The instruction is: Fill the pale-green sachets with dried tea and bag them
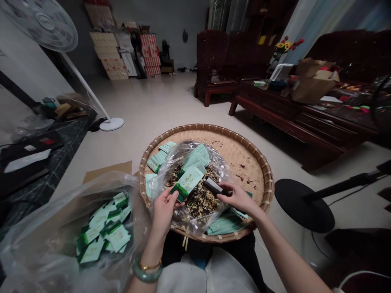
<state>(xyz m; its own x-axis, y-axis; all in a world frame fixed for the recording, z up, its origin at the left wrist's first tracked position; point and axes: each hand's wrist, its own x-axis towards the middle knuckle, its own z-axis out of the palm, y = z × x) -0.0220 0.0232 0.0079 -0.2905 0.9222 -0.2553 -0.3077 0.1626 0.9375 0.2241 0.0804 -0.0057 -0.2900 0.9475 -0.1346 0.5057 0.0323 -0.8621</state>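
Room: tiled floor, with a standing fan (45,24) to my left and a dark wooden bench (214,69) beyond.
Tray: a round bamboo tray (244,142) sits at the person's lap, flecked with dried bits.
Bag: a clear plastic bag (195,150) lies open on it, holding dried flakes (198,199).
Left hand (163,211): closed on a green sachet (187,183), held over the bag; pale face, dark green band at one end.
Right hand (240,197): pinching a dark slip (214,187), unclear what, just beside the sachet.
Why: working over the tray, I judge, keeps stray flakes caught.
Nearby: more sachets (104,228) lie in a second bag (39,260) at left.
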